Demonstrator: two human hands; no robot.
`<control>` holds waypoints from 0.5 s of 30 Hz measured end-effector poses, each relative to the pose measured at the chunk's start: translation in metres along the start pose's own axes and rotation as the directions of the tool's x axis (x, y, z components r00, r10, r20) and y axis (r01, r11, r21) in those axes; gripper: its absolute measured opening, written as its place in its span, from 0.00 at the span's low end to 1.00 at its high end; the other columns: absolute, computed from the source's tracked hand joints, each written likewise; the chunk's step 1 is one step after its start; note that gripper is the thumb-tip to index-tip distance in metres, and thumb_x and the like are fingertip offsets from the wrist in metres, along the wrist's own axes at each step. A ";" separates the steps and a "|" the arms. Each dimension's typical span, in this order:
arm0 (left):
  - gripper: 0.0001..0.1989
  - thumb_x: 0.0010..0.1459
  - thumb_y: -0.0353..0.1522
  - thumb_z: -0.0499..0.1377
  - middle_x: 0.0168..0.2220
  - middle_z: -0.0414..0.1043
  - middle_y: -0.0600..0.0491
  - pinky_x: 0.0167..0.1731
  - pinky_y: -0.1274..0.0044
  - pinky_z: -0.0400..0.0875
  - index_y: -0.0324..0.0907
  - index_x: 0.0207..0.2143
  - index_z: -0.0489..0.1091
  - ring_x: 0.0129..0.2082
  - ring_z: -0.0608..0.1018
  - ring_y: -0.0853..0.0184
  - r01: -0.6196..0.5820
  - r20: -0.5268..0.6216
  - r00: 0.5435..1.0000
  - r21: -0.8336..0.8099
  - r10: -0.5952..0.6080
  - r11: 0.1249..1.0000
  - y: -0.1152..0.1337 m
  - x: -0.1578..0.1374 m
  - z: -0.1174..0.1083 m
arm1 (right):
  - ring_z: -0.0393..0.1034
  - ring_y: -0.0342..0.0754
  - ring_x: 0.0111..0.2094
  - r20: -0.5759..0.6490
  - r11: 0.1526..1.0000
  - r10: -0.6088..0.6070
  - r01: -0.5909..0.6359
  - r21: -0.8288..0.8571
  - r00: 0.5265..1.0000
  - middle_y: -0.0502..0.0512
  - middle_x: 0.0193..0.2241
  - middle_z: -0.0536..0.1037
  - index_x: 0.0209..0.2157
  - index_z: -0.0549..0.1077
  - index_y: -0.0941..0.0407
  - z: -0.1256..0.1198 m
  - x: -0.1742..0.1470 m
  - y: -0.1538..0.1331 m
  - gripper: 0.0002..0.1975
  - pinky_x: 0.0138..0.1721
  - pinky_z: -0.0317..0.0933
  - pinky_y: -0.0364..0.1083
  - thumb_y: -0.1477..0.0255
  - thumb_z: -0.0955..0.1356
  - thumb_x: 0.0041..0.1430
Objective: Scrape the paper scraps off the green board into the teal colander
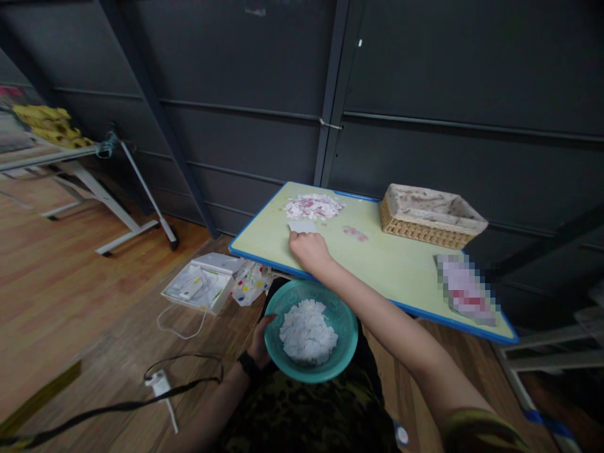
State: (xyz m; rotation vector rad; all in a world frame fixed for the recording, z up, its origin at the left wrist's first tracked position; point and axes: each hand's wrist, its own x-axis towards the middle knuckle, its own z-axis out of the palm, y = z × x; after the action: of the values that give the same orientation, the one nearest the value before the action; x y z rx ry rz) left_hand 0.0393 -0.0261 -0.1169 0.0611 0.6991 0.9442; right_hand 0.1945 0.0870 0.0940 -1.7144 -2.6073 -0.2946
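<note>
My left hand (261, 340) grips the left rim of a green plastic basket (346, 343), which sits at my lap. Inside it lies a heap of small white paper-like pieces (309, 333). My right hand (309, 248) reaches over the table's near edge, fingers closed on a flat white card (302, 225) held against the top. Just beyond the card is a pile of white and pinkish scraps (314, 206). A few pink bits (355, 233) lie to the right of it. My right fingertips are partly hidden by the hand.
The pale green table (401, 277) has a blue edge. A lined wicker basket (434, 217) and a blurred-out packet (467, 292) are on its right side. On the floor at left are an open white box (198, 286), a power strip (159, 382) and cables. Dark metal panels rise behind.
</note>
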 end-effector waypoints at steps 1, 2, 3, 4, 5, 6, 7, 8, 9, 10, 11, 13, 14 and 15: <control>0.23 0.54 0.29 0.62 0.42 0.83 0.41 0.50 0.61 0.71 0.33 0.53 0.71 0.42 0.83 0.48 -0.001 0.007 1.000 0.000 0.001 1.000 0.000 0.000 0.001 | 0.79 0.57 0.41 -0.003 1.000 0.004 -0.004 0.008 1.000 0.75 0.39 0.80 0.45 0.71 0.66 0.000 0.003 0.002 0.17 0.39 0.69 0.51 0.84 0.55 0.63; 0.23 0.54 0.29 0.62 0.41 0.83 0.41 0.49 0.61 0.71 0.33 0.53 0.71 0.41 0.83 0.49 0.000 0.012 1.000 0.000 0.000 1.000 0.000 -0.001 0.001 | 0.79 0.58 0.41 -0.010 1.000 0.008 -0.008 0.014 1.000 0.75 0.39 0.80 0.46 0.72 0.67 0.000 0.004 0.004 0.17 0.38 0.69 0.51 0.84 0.56 0.63; 0.23 0.54 0.30 0.62 0.41 0.83 0.41 0.49 0.61 0.71 0.33 0.53 0.71 0.41 0.83 0.49 0.004 0.015 1.000 0.001 -0.004 1.000 0.000 -0.001 0.002 | 0.79 0.59 0.41 -0.017 1.000 0.015 -0.014 0.019 1.000 0.76 0.39 0.80 0.46 0.72 0.67 0.001 0.005 0.006 0.17 0.38 0.69 0.51 0.84 0.56 0.63; 0.23 0.54 0.30 0.62 0.41 0.83 0.42 0.49 0.61 0.71 0.34 0.53 0.72 0.41 0.83 0.49 0.010 0.014 1.000 0.003 -0.010 1.000 0.000 -0.002 0.003 | 0.79 0.59 0.41 -0.022 0.999 0.025 -0.025 0.024 0.999 0.76 0.39 0.80 0.46 0.72 0.67 0.001 0.005 0.009 0.17 0.38 0.69 0.51 0.84 0.56 0.62; 0.22 0.54 0.31 0.62 0.41 0.83 0.42 0.49 0.61 0.72 0.34 0.53 0.72 0.41 0.83 0.49 0.016 0.010 1.000 0.006 -0.017 1.000 0.000 -0.002 0.004 | 0.79 0.59 0.41 -0.023 0.999 0.044 -0.043 0.026 0.999 0.76 0.39 0.80 0.46 0.72 0.67 0.001 0.004 0.011 0.17 0.38 0.69 0.51 0.84 0.56 0.62; 0.22 0.55 0.31 0.62 0.40 0.83 0.42 0.49 0.61 0.71 0.34 0.52 0.72 0.41 0.83 0.49 0.022 0.004 1.000 0.008 -0.022 1.000 0.000 -0.002 0.005 | 0.79 0.60 0.41 -0.021 0.997 0.068 -0.067 0.027 0.997 0.76 0.39 0.80 0.46 0.72 0.67 0.002 0.003 0.013 0.17 0.39 0.69 0.51 0.84 0.56 0.62; 0.22 0.55 0.31 0.62 0.40 0.83 0.42 0.49 0.61 0.71 0.34 0.52 0.72 0.41 0.83 0.49 0.024 -0.001 1.000 0.010 -0.024 1.000 0.000 -0.002 0.006 | 0.78 0.60 0.42 -0.017 0.996 0.091 -0.091 0.027 0.996 0.77 0.39 0.80 0.46 0.72 0.67 0.002 0.001 0.016 0.17 0.39 0.68 0.51 0.83 0.56 0.62; 0.22 0.54 0.31 0.62 0.40 0.83 0.42 0.49 0.60 0.71 0.34 0.52 0.72 0.41 0.83 0.49 0.022 -0.002 1.000 0.010 -0.022 1.000 0.000 -0.002 0.006 | 0.78 0.60 0.42 -0.013 0.993 0.117 -0.116 0.023 0.993 0.77 0.39 0.80 0.46 0.73 0.68 0.003 -0.001 0.019 0.18 0.39 0.68 0.51 0.83 0.56 0.62; 0.22 0.54 0.31 0.63 0.40 0.83 0.42 0.49 0.60 0.71 0.34 0.51 0.72 0.42 0.83 0.48 0.018 0.000 1.000 0.008 -0.018 1.000 0.000 -0.002 0.007 | 0.78 0.60 0.42 -0.013 0.990 0.142 -0.142 0.017 0.990 0.77 0.38 0.80 0.47 0.73 0.68 0.003 -0.004 0.023 0.18 0.39 0.68 0.51 0.83 0.56 0.62; 0.22 0.53 0.30 0.63 0.40 0.83 0.42 0.50 0.61 0.71 0.34 0.51 0.72 0.42 0.83 0.48 0.013 0.004 1.000 0.005 -0.013 1.000 -0.001 -0.002 0.007 | 0.78 0.61 0.42 -0.019 0.986 0.168 -0.168 0.009 0.986 0.78 0.38 0.80 0.47 0.73 0.68 0.004 -0.007 0.027 0.18 0.39 0.68 0.51 0.83 0.56 0.62; 0.22 0.53 0.30 0.63 0.41 0.83 0.42 0.50 0.61 0.71 0.34 0.52 0.72 0.42 0.82 0.48 0.008 0.011 1.000 0.001 -0.008 1.000 -0.001 -0.002 0.007 | 0.78 0.61 0.42 -0.026 0.981 0.194 -0.194 0.000 0.981 0.78 0.38 0.80 0.47 0.73 0.68 0.004 -0.010 0.032 0.18 0.40 0.67 0.52 0.83 0.57 0.61; 0.23 0.53 0.31 0.63 0.41 0.83 0.42 0.50 0.61 0.71 0.34 0.52 0.72 0.43 0.82 0.48 0.004 0.034 0.999 -0.007 -0.004 1.000 -0.002 -0.003 0.008 | 0.78 0.62 0.42 -0.040 0.967 0.255 -0.256 -0.014 0.966 0.77 0.39 0.80 0.47 0.73 0.67 0.003 -0.015 0.043 0.18 0.40 0.66 0.51 0.83 0.58 0.60; 0.23 0.53 0.31 0.63 0.42 0.83 0.42 0.49 0.61 0.71 0.34 0.52 0.72 0.43 0.82 0.48 0.004 0.047 0.999 -0.011 -0.004 1.000 -0.002 -0.003 0.008 | 0.78 0.62 0.41 -0.043 0.956 0.291 -0.292 -0.017 0.956 0.77 0.39 0.80 0.47 0.74 0.66 0.002 -0.018 0.049 0.18 0.40 0.66 0.51 0.83 0.58 0.60; 0.23 0.53 0.31 0.63 0.42 0.83 0.42 0.49 0.61 0.71 0.34 0.53 0.71 0.43 0.82 0.48 0.005 0.060 0.998 -0.015 -0.004 1.000 -0.003 -0.004 0.009 | 0.78 0.62 0.41 -0.052 0.944 0.330 -0.331 -0.015 0.943 0.77 0.38 0.80 0.48 0.74 0.66 0.000 -0.019 0.057 0.18 0.40 0.66 0.51 0.82 0.59 0.60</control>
State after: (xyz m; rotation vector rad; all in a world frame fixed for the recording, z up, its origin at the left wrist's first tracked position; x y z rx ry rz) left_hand 0.0449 -0.0286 -0.1090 0.0740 0.6363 0.9394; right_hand 0.2536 0.0912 0.1008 -2.0805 -2.2370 -0.3537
